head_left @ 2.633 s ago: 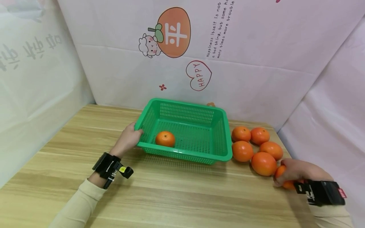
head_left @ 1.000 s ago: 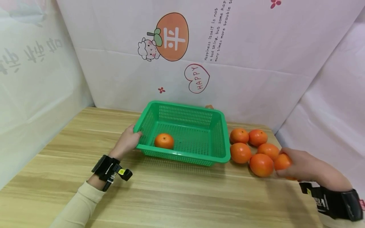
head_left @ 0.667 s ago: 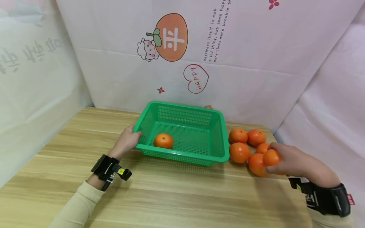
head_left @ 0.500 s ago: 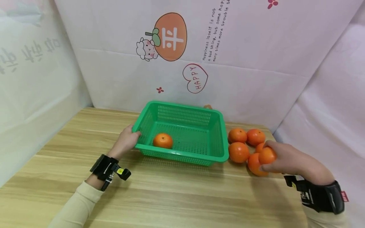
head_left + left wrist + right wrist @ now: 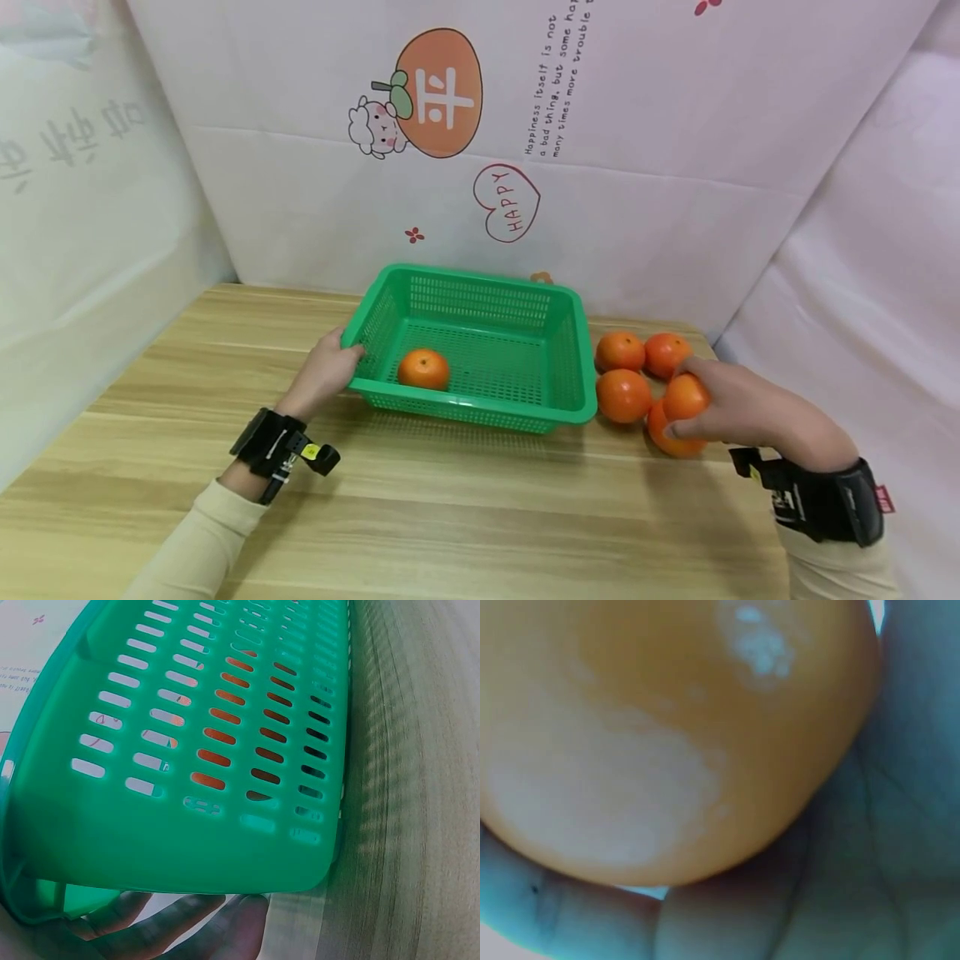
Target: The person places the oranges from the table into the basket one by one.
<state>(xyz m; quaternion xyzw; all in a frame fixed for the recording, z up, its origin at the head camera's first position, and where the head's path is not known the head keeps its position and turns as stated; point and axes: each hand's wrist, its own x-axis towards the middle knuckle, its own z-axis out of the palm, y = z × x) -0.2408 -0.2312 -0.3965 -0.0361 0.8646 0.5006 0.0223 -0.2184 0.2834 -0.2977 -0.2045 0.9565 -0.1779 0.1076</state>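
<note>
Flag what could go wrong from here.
The held fruit overlaps another fruit in the head view, so the right hand might knock that one rolling. The basket has a raised wall that the held fruit could bump. The left hand grips only its left end, so a bump might swing it.

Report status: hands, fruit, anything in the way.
Left hand grips green basket, left end. Right hand holds orange fruit, outside basket. Second fruit inside. Loose fruit between held fruit and basket, possibly in the way.
</note>
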